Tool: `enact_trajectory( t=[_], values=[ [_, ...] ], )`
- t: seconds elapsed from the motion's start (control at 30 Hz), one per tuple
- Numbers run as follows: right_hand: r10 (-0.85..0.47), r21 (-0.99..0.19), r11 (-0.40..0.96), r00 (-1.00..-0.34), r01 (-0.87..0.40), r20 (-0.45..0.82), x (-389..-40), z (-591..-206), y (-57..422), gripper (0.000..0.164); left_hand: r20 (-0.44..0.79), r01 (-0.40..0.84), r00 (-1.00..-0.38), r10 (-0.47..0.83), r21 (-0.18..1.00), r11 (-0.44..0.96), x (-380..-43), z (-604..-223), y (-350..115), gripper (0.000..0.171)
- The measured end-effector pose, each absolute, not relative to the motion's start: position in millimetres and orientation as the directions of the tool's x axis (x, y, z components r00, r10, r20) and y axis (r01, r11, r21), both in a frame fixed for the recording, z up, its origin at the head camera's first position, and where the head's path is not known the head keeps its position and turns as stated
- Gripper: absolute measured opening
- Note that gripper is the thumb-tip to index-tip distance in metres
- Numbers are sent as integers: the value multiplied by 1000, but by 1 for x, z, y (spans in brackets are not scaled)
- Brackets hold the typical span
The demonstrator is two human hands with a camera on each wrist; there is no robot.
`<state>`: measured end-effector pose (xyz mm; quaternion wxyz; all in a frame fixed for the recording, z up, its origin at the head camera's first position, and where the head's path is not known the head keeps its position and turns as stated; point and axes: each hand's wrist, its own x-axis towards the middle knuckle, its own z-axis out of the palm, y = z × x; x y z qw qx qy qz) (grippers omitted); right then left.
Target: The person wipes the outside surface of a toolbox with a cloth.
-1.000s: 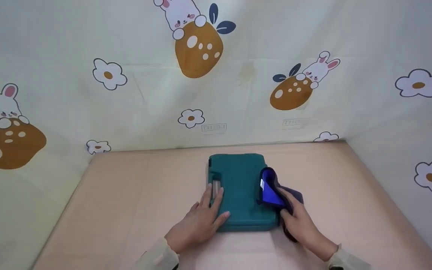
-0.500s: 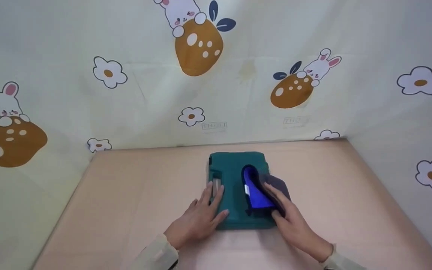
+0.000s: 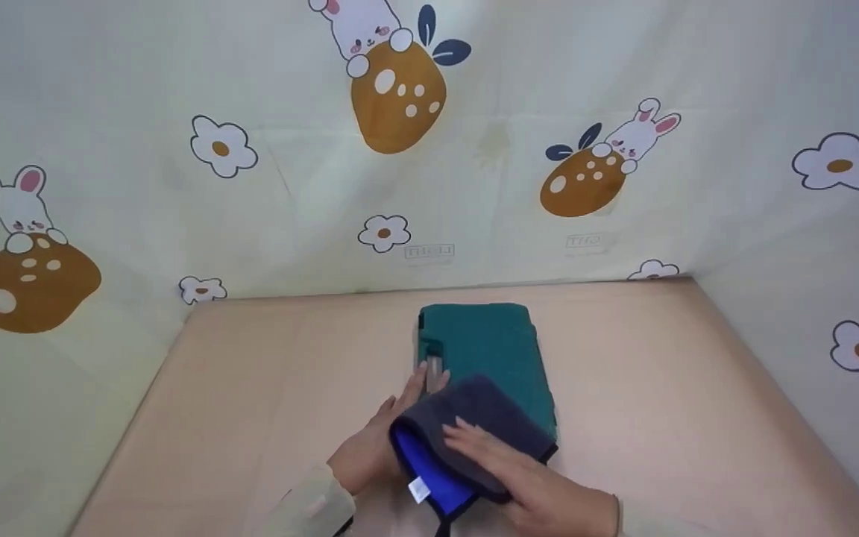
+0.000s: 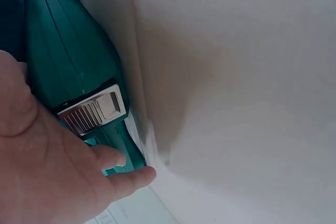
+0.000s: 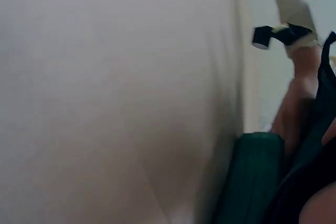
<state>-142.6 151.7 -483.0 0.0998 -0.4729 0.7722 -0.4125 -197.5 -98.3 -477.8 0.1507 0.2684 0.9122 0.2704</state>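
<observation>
A pale backdrop (image 3: 504,186) printed with white rabbits, brown strawberries and outlined flowers rises at twelve o'clock and along the nine and three o'clock sides of a beige table (image 3: 288,350). On the tabletop lies a teal case (image 3: 500,347), its handle slot (image 3: 435,363) on the nine o'clock side. Draped over the case's six o'clock end, and hanging past its near edge, is a folded dark grey cloth (image 3: 493,406) with a blue inner face turned toward seven o'clock.

The person's right hand (image 3: 530,481) reaches in from four o'clock and rests on the cloth, fingers stretched out and pressing on the grey side rather than clenched; its thumb is hidden in the head view. The cloth lies directly beneath those fingers and spreads beyond the fingertips from nine o'clock round to one.

The left hand (image 3: 370,451), released and with fingers extended, touches the case beside the slot; its fingertips sit at about ten o'clock from the cloth, which partly hides that hand. Whether the two touch cannot be told.

The left wrist view shows a ribbed metal latch (image 4: 94,109) just beside the left fingers. At the cloth's seven o'clock edge hangs a small white label (image 3: 419,489).
</observation>
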Motion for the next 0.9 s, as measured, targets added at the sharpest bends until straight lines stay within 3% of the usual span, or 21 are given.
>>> enact_trajectory(
  t=[0.23, 0.5, 0.7, 0.9],
  values=[
    [-889, -563, 212, -397, -799, 228, -148, -486, 151, 84, -60, 432, -794, 605, 645, 630, -195, -481, -106, 89],
    [-948, -330, 167, -243, -929, 205, -152, -490, 152, 82, -171, 397, -799, 576, 570, 720, -203, -482, -99, 94],
    [-973, -67, 128, -139, -990, 185, -154, -493, 151, 75, -198, 414, -804, 561, 491, 767, -206, -484, -94, 100],
    [-983, 105, 110, -92, -988, 159, -154, -495, 144, 65, -159, 467, -819, 551, 373, 802, -200, -483, -95, 74]
  ],
)
